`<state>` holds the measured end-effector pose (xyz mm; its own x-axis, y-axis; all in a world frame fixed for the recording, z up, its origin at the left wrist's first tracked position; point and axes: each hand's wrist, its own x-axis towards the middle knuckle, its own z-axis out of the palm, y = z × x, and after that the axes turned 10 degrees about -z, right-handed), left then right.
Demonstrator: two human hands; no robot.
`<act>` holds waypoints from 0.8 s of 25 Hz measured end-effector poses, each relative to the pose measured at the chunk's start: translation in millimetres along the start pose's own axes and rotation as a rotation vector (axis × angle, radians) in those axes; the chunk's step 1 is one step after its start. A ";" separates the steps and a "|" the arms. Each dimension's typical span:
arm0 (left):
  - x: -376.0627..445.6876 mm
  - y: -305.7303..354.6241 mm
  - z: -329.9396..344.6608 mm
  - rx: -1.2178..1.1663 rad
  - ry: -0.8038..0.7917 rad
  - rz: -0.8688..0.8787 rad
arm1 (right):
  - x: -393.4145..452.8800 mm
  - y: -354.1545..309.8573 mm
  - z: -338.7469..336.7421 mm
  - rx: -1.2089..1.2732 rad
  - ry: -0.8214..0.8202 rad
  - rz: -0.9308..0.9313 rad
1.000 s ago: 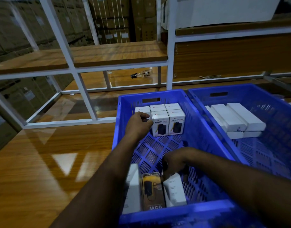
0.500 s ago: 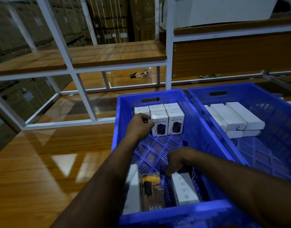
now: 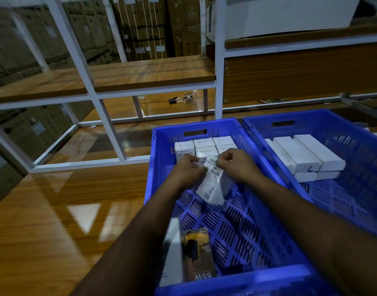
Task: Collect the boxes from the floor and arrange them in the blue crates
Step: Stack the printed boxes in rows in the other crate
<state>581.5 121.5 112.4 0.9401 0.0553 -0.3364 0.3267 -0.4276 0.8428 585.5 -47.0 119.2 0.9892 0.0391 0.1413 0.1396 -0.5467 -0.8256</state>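
White card is what both hands now share: the left hand [image 3: 188, 167] and the right hand [image 3: 236, 165] have come together over the middle of the near blue crate [image 3: 290, 278], each pinching an upper edge of one white box [image 3: 212, 184], which hangs tilted above the crate floor. A second ago the right hand was down at the near end, fingering this box among the loose ones, while the left rested on the standing row of boxes [image 3: 204, 146] at the far wall. So the box has been lifted from the loose lot and carried toward the row (likely to stand beside the others), which would leave two pieces lying near the front: a dark printed box [image 3: 197, 257] and a pale box [image 3: 172, 253] just left of it.

Hard to tell: the hands cover part of the row, the held box's print is blurred, and the second crate [image 3: 354, 210] with its stacked white boxes [image 3: 307, 159] is cut off at the right.
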 end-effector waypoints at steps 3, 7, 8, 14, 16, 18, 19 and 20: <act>0.4 -1.4 0.9 0.026 -0.085 -0.025 | 1.4 -7.2 -6.7 0.351 0.160 0.074; -2.6 -0.6 2.4 0.110 -0.104 0.033 | -1.8 -17.7 -12.2 0.536 0.186 0.102; -3.9 0.2 2.7 0.106 -0.116 0.037 | -2.2 -18.6 -12.5 0.558 0.186 0.100; -8.7 3.6 5.7 0.045 -0.083 0.082 | -2.1 -17.6 -7.0 0.575 0.179 0.036; -6.3 4.8 6.2 -0.084 -0.109 0.041 | -1.8 -17.6 -6.4 0.599 0.173 0.016; -7.2 8.4 6.7 -0.242 -0.126 -0.005 | -0.6 -17.9 -7.2 0.633 0.186 0.014; -9.6 11.5 5.9 -0.311 -0.145 -0.023 | 0.3 -18.2 -7.8 0.654 0.201 0.020; -11.7 13.7 5.0 -0.384 -0.170 -0.052 | 0.9 -18.0 -8.0 0.670 0.214 0.028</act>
<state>574.4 110.5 125.7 0.9023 -0.0958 -0.4203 0.4164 -0.0587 0.9073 583.5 -43.8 138.5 0.9718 -0.1708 0.1624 0.1797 0.0910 -0.9795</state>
